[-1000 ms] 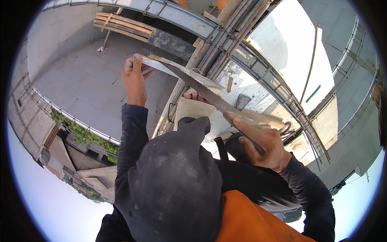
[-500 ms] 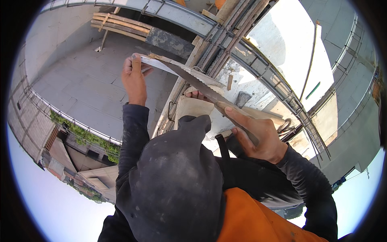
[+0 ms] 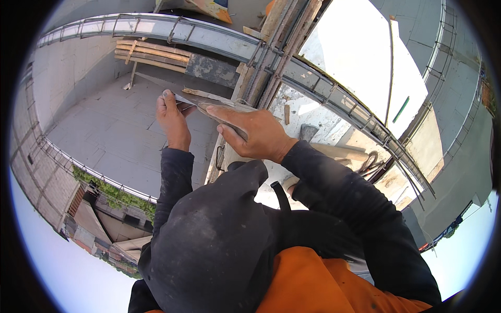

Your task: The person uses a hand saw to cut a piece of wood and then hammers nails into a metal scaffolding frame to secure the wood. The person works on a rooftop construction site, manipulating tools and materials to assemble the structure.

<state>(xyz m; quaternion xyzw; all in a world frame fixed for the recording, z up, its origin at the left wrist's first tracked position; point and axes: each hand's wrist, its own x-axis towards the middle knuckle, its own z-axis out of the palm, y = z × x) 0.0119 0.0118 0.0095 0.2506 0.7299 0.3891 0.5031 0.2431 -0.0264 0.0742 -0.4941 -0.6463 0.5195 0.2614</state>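
My right hand (image 3: 255,134) is closed around the handle of a handsaw (image 3: 215,117), its index finger stretched forward along it. Most of the blade is hidden or foreshortened beyond the fingers. Left of it, my left hand (image 3: 174,122) pinches the end of a thin pale strip (image 3: 181,99) between thumb and fingers. Both hands are close together, the saw reaching almost to the left fingers. Just behind them lies a length of wood (image 3: 209,95) with a splintered end. The contact between saw and strip cannot be made out.
Bundled steel bars and timber (image 3: 274,55) rise behind my hands. A rebar cage (image 3: 339,94) runs to the right. A grey wedge-shaped metal head (image 3: 309,132) and a wooden pole (image 3: 342,152) lie on the splattered white surface. Stacked poles (image 3: 151,55) stand over the grey floor (image 3: 115,125) lower left.
My right hand has pushed the saw forward and left, close to my left hand. The left hand has dropped slightly in the picture, still pinching the strip. The view has shifted a little.
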